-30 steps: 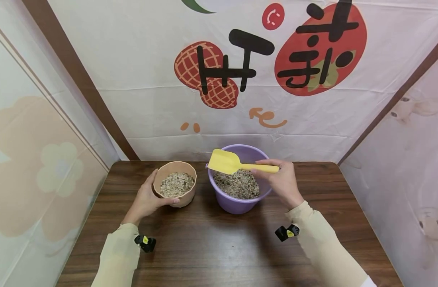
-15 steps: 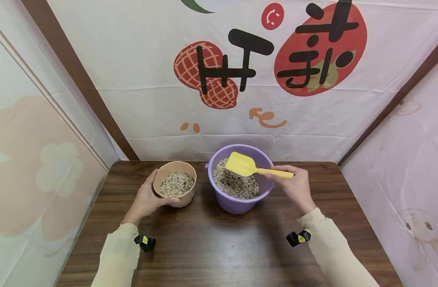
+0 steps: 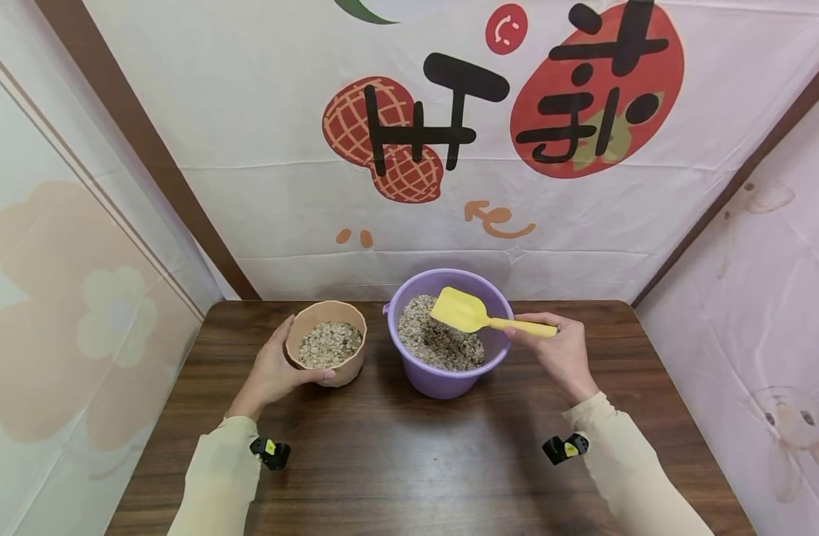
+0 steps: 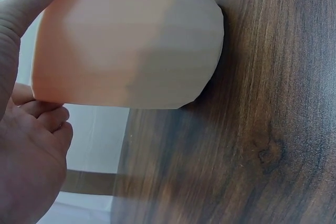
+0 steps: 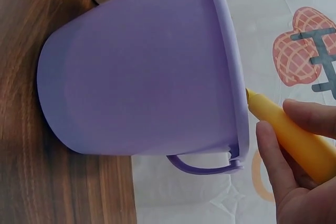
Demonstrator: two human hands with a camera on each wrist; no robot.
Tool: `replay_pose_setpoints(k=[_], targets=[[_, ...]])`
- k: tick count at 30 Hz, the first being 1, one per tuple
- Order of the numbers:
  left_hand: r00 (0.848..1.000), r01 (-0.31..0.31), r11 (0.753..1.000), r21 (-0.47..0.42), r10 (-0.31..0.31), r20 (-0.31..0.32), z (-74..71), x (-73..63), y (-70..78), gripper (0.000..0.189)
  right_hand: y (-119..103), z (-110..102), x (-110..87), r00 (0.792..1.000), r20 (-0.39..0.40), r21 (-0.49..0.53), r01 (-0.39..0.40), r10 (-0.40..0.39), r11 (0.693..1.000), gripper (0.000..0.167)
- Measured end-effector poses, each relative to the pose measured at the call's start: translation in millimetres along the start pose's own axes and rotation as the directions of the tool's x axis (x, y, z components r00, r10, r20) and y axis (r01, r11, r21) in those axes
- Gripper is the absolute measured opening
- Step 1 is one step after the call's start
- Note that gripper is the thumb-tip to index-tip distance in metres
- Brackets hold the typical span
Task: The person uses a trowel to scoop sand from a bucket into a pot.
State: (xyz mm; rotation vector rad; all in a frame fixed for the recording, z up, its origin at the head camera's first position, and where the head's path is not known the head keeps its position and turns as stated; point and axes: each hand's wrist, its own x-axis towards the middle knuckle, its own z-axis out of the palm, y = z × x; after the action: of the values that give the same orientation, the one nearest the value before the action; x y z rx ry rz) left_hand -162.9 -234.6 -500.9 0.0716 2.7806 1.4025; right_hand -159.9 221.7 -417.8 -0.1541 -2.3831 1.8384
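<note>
A peach faceted pot (image 3: 345,372) stands on the table, part filled with pale grit (image 3: 329,345). My left hand (image 3: 273,374) grips it from the left, thumb across the near side and fingers round the far side; the left wrist view shows the pot's wall (image 4: 126,40) close up. To its right is a purple bucket (image 3: 439,383) holding similar grit (image 3: 426,335). My right hand (image 3: 558,350) holds a yellow shovel (image 3: 461,310) by its handle, the blade over the bucket's mouth. In the right wrist view the bucket (image 5: 142,72) hides the blade.
The brown wooden table (image 3: 409,461) reaches back to a printed white curtain (image 3: 282,223). Curtains also hang at the left and right sides. The bucket's purple handle (image 5: 202,169) hangs down at its side.
My right hand has moved right and a little toward me with the shovel, so the blade shifted from the bucket's left rim to over its middle. My left hand and the pot stay in place.
</note>
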Motion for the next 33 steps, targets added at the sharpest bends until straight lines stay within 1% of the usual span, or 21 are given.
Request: replay_pose_setpoints(k=[6,10,14,18,22,25,29,31,33], targets=[[1.0,-0.02,0.999,0.04,0.02,0.0,-1.4,0.9,0.1,0.138,1.6,-0.5,-0.1,1.0,-0.01,0.01,0.005,-0.005,1.0,0.039],[0.999,-0.035,0.996,0.079,0.035,0.0,-4.1,1.9,5.0,0.141,3.0,-1.0,0.5,1.0,-0.005,0.012,0.013,-0.013,1.0,0.036],[0.998,-0.057,0.992,0.109,0.057,0.003,-6.6,3.4,17.6,0.14,3.0,-1.7,0.6,1.0,-0.006,0.018,0.013,-0.013,1.0,0.035],[0.994,-0.112,0.99,0.08,0.111,0.018,-4.1,4.6,35.8,0.136,1.9,-2.5,0.0,1.0,-0.006,0.016,0.013,-0.013,1.0,0.035],[0.983,-0.181,0.982,0.047,0.179,0.044,3.9,6.3,55.9,0.133,0.9,-2.9,-0.5,1.0,0.009,0.011,0.019,-0.019,1.0,0.039],[0.975,-0.208,0.978,0.031,0.206,0.079,11.6,7.7,70.8,0.131,1.3,-3.0,-0.3,1.0,0.016,0.009,0.019,-0.019,1.0,0.039],[0.967,-0.208,0.978,0.001,0.206,0.147,24.4,10.2,87.3,0.132,1.8,-3.1,0.3,1.0,0.024,0.007,0.007,-0.007,1.0,0.036],[0.961,-0.217,0.976,-0.01,0.216,0.175,31.6,12.9,92.8,0.133,1.7,-3.1,0.4,1.0,0.03,0.008,-0.002,0.002,1.0,0.037],[0.957,-0.219,0.975,-0.027,0.221,0.19,39.3,16.2,97.1,0.135,1.6,-3.2,0.7,0.999,0.035,0.006,-0.008,0.008,1.0,0.037]])
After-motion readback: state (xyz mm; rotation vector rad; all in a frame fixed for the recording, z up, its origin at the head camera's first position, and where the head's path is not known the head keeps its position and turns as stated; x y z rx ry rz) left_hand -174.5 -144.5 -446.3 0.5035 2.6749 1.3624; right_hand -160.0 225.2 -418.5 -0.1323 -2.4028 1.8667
